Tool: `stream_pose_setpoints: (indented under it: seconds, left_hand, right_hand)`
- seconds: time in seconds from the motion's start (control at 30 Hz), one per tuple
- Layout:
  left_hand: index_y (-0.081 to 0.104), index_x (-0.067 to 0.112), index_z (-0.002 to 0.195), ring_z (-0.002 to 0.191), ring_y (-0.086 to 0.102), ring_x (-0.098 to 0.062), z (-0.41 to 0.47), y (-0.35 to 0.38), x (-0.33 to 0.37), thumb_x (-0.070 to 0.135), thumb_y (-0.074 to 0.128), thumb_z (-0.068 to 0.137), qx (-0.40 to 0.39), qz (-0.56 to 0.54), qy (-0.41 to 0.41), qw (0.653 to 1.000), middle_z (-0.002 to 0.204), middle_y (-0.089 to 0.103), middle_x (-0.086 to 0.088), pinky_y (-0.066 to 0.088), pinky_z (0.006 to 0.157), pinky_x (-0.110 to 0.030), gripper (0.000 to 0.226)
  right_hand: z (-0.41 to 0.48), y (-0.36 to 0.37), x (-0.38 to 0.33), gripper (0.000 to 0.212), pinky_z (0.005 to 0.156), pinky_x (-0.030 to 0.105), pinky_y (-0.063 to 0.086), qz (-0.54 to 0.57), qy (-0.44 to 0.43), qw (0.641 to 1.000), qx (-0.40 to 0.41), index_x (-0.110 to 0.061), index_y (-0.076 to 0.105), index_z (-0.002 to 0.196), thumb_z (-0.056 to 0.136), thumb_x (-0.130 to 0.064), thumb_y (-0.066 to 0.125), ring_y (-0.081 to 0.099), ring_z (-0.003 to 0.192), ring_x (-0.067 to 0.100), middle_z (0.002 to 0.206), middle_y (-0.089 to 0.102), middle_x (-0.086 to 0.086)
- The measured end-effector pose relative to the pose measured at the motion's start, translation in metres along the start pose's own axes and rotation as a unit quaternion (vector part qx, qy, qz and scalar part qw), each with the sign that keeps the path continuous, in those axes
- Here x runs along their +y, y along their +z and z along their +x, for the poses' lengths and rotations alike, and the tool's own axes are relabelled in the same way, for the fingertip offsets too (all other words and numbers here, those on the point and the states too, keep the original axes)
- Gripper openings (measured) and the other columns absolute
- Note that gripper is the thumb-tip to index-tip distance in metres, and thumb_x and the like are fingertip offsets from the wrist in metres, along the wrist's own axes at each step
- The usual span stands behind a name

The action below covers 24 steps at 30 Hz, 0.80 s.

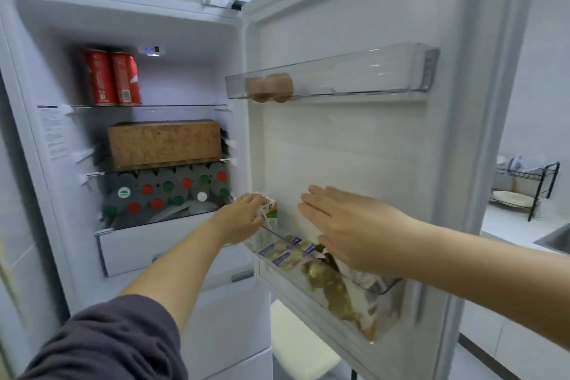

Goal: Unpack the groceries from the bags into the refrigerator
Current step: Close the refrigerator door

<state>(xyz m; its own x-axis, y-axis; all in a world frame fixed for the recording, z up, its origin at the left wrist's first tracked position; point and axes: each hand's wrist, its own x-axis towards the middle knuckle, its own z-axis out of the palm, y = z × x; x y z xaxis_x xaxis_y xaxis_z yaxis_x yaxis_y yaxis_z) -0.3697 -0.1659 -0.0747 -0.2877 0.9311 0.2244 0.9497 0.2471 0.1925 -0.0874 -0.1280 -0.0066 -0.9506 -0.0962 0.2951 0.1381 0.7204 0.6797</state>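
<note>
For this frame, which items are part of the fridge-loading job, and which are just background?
Part of the job: carton, gripped by the left hand; right hand, flat and open; lower door bin; packets in it.

Just there: dish rack; sink; and, already shelved, red cans, eggs, brown box.

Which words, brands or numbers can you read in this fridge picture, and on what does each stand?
None can be read.
Red cans: white print, blurred.
Carton in the left hand: print blurred.
Sticker on the fridge wall: too small.
Blue-labelled packs in the door bin: blurred.
</note>
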Motion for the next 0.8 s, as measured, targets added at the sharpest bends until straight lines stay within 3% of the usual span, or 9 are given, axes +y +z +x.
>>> stream_pose_setpoints:
  seconds: [0.07, 0.13, 0.23, 0.33, 0.5, 0.63, 0.8]
  left_hand:
    - [0.030, 0.023, 0.148, 0.140, 0.029, -0.015, -0.001, -0.006, 0.001, 0.023, 0.033, 0.099, -0.006, 0.051, -0.007, 0.999, 0.155, 0.028, 0.003, 0.034, 0.111, -0.038, 0.049]
    - [0.025, 0.025, 0.150, 0.142, 0.028, -0.016, -0.005, -0.011, 0.003, 0.027, 0.030, 0.102, -0.008, 0.111, -0.012, 0.994, 0.158, 0.025, 0.005, 0.034, 0.111, -0.040, 0.049]
    - [0.017, 0.031, 0.152, 0.146, 0.020, -0.019, -0.015, -0.011, 0.004, 0.035, 0.025, 0.105, -0.010, 0.150, -0.033, 0.988, 0.161, 0.014, 0.005, 0.031, 0.114, -0.044, 0.049]
    - [0.015, 0.028, 0.153, 0.148, 0.015, -0.023, -0.025, -0.001, 0.007, 0.040, 0.024, 0.104, 0.006, 0.108, -0.072, 0.992, 0.163, 0.006, -0.001, 0.029, 0.114, -0.042, 0.051]
    - [0.017, 0.022, 0.153, 0.145, 0.024, -0.020, -0.047, 0.012, 0.018, 0.041, 0.024, 0.104, 0.050, 0.074, -0.092, 0.992, 0.162, 0.012, -0.001, 0.038, 0.108, -0.038, 0.053]
    - [0.033, 0.016, 0.149, 0.138, 0.036, -0.024, -0.070, 0.013, 0.028, 0.034, 0.029, 0.104, 0.062, 0.000, -0.112, 0.992, 0.153, 0.034, -0.008, 0.032, 0.112, -0.036, 0.049]
    - [0.036, 0.036, 0.144, 0.130, 0.043, -0.010, -0.091, 0.015, 0.029, 0.050, 0.021, 0.103, 0.042, -0.018, -0.115, 0.992, 0.148, 0.042, 0.008, 0.036, 0.105, -0.028, 0.046]
  right_hand:
    - [-0.018, -0.007, 0.014, 0.035, 0.096, 0.035, 0.051, -0.016, -0.022, 0.998, 0.048, -0.007, 0.073, 0.108, 0.079, -0.028, 0.068, 0.065, 0.110, 0.027, 0.110, 0.070, 0.009]
    - [-0.036, -0.012, 0.026, 0.030, 0.101, 0.037, 0.049, 0.000, -0.069, 0.995, 0.073, -0.009, 0.071, 0.109, 0.083, -0.022, 0.065, 0.063, 0.114, 0.026, 0.113, 0.069, 0.008]
    - [-0.062, -0.026, 0.051, 0.023, 0.110, 0.043, 0.040, -0.012, -0.156, 0.981, 0.110, -0.015, 0.068, 0.111, 0.091, -0.024, 0.058, 0.059, 0.120, 0.023, 0.115, 0.067, 0.003]
    - [-0.082, -0.036, 0.083, 0.025, 0.116, 0.056, 0.024, -0.072, -0.204, 0.967, 0.133, -0.017, 0.067, 0.109, 0.099, -0.029, 0.049, 0.053, 0.128, 0.023, 0.121, 0.065, 0.003]
    - [-0.099, -0.038, 0.121, 0.046, 0.116, 0.066, 0.010, -0.112, -0.242, 0.951, 0.157, -0.023, 0.056, 0.137, 0.099, -0.047, 0.050, 0.026, 0.147, 0.024, 0.153, 0.041, 0.004]
    - [-0.089, -0.032, 0.131, 0.052, 0.118, 0.063, 0.008, -0.116, -0.276, 0.933, 0.200, -0.030, 0.048, 0.144, 0.096, -0.052, 0.053, 0.023, 0.148, 0.022, 0.155, 0.038, -0.002]
    - [-0.079, -0.029, 0.131, 0.052, 0.118, 0.061, 0.003, -0.080, -0.304, 0.920, 0.233, -0.033, 0.050, 0.142, 0.094, -0.048, 0.059, 0.023, 0.147, 0.022, 0.152, 0.042, -0.002]
